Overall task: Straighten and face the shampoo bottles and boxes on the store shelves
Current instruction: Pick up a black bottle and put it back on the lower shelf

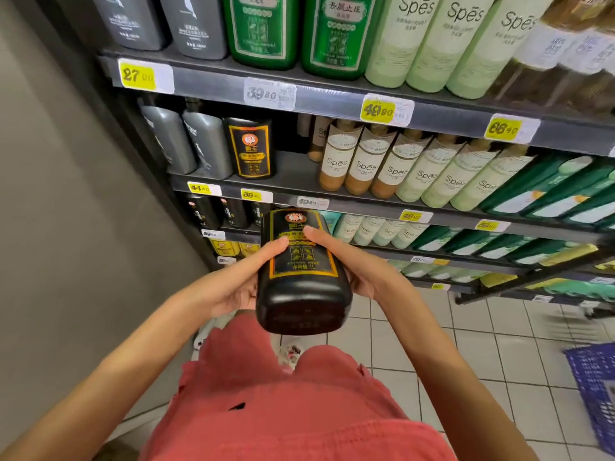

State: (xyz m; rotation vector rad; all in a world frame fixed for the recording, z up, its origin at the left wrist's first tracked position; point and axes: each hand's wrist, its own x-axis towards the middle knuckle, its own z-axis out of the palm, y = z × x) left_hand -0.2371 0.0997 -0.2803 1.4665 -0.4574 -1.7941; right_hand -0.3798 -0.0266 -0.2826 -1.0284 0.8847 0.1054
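I hold a large black shampoo bottle (301, 287) with a gold-framed label in front of the shelves, its base toward me and its label facing up. My left hand (238, 277) grips its left side, thumb across the label. On the other side my right hand (349, 264) grips it the same way. A matching black bottle (250, 148) stands on the second shelf (289, 176), with a bare gap to its right. More black bottles (218, 212) stand on the shelf below.
Grey bottles (186, 141) stand left of the black one; brown and pale green Spes bottles (392, 164) fill the right. Dark green bottles (296, 28) sit on the top shelf. A grey wall (66, 194) is at left, a blue basket (595, 387) on the tiled floor at right.
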